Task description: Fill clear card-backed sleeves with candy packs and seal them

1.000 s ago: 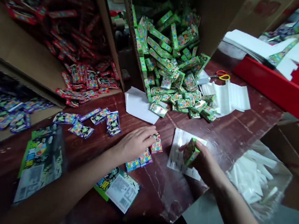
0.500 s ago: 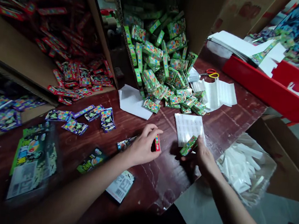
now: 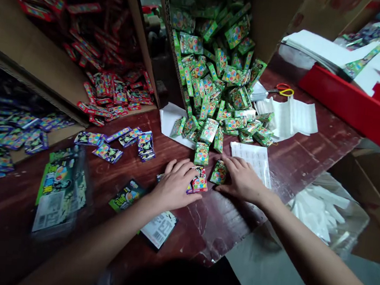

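Note:
Over the table my left hand (image 3: 176,186) curves round a small red packet (image 3: 201,179), its thumb on the near side and fingers on the far side. A bit of purple shows beside that packet, partly hidden by the fingers. To the right, my right hand (image 3: 245,180) has thumb and fingers round a small green packet (image 3: 219,172) lying on the table. A loose green packet (image 3: 201,153) rests just beyond, between the hands. Under my left forearm lie a dark printed pouch (image 3: 128,194) and a barcoded one (image 3: 160,230).
Cartons hold red packets (image 3: 113,89), green packets (image 3: 217,79) and purple packets (image 3: 16,129). A label sheet (image 3: 254,161) lies by my right hand, scissors (image 3: 283,90) farther back. A red bin (image 3: 335,97) stands at right; a bag of white strips (image 3: 322,212) sits below the table edge.
My right hand has moved left and lowered its green packet to the table beside the red one. More green packets have slid down from the pile. The view has shifted slightly.

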{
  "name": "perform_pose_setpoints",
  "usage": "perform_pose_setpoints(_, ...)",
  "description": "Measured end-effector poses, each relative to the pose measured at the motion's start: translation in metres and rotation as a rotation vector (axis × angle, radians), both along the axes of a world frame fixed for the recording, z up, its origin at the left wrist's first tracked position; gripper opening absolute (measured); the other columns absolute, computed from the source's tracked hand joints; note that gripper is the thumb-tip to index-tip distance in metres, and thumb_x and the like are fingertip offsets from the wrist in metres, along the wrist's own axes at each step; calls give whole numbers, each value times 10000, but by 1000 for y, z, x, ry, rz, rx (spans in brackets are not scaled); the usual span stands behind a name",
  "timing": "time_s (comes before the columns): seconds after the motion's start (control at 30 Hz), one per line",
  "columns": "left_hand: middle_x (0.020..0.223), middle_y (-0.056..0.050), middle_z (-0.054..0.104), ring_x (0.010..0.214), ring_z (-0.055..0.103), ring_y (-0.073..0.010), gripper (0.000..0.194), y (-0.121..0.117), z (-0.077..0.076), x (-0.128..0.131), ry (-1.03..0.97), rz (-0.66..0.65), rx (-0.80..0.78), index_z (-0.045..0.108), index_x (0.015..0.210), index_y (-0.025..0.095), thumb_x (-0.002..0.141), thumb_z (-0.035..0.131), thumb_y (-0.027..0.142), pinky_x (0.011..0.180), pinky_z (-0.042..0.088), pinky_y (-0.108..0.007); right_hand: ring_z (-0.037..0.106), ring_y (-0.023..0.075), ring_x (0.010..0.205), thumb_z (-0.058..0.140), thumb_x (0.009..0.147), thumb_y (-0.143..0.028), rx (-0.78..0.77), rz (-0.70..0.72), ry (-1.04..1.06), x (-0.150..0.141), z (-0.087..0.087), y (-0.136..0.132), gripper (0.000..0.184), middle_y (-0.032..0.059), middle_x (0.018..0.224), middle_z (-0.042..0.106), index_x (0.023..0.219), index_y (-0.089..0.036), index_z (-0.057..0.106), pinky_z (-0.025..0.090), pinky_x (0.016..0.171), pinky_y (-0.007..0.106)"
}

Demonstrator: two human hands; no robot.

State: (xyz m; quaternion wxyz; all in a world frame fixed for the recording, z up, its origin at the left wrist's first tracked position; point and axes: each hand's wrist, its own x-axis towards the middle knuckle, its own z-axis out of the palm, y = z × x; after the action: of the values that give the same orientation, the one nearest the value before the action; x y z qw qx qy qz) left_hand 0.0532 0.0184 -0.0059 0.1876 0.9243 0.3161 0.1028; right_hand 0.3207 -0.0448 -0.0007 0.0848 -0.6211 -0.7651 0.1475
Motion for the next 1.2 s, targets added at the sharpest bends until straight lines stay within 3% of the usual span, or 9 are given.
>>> perform_pose_setpoints(0.1,1345,-87,589,1267,512,-310,493,-3,-2,6,2,11,-30,593,1191,245,776,770,442,1094,340,-501,467,376,1282,721,816,-444,-62,123,50,-4,-4,4,914,189,1449,508,1561,-168,269,422,1036,545)
perform_pose_setpoints(0.2,1351,-94,589,1252,525,-307,653,-9,-5,7,-1,15,-55,527,1313,237,752,790,443,1101,338,-491,486,351,1235,741,809,-385,-111,262,138,-10,-5,0,955,169,1428,531,1583,-182,220,428,1026,522)
perform_pose_setpoints(0.3,1451,-131,522,1344,465,-327,979,-9,2,-4,6,8,-53,356,1489,212,689,832,517,1177,266,-521,462,355,1279,732,830,-468,-110,317,197,-14,-5,-5,999,175,1498,469,1602,-194,160,408,1059,539)
perform_pose_setpoints(0.4,1604,-153,332,1469,312,-378,1173,-3,22,-40,40,-12,-30,299,1539,244,584,854,638,1225,168,-579,336,371,1422,687,813,-647,-35,338,219,-19,-6,-7,1061,172,1597,344,1607,-191,150,322,1151,561)
perform_pose_setpoints(0.57,1629,-61,332,1497,296,-362,1047,-15,53,-118,248,-197,-103,384,1505,394,595,872,567,1235,150,-578,218,379,1504,560,840,-750,63,509,166,-55,-12,5,974,130,1669,214,1601,-247,220,226,1198,583)
perform_pose_setpoints(0.77,1654,-67,278,1441,374,-343,880,-58,47,-147,434,-284,-42,401,1495,371,728,830,335,1184,237,-545,228,417,1498,455,881,-771,177,610,35,-118,-26,25,841,98,1671,221,1566,-301,323,177,1178,663)
perform_pose_setpoints(0.93,1410,-96,530,1251,499,-354,759,-87,40,-152,456,-59,-65,468,1444,346,755,785,361,1072,350,-541,409,392,1372,467,976,-580,183,554,-42,-126,-30,19,587,93,1630,336,1460,-250,500,376,1085,586)
perform_pose_setpoints(1.1,1309,-135,523,1170,531,-337,890,-104,25,-152,364,412,-119,437,1450,208,669,816,408,1032,420,-489,426,390,1323,510,972,-526,181,507,-23,-116,-33,3,521,100,1587,401,1410,-246,549,422,1041,558)
perform_pose_setpoints(1.2,1365,-123,500,1202,517,-334,903,-105,16,-149,309,454,-169,442,1422,207,639,830,439,1047,420,-483,431,393,1306,534,964,-512,186,480,-13,-114,-34,-7,519,101,1581,406,1410,-247,547,418,1040,568)
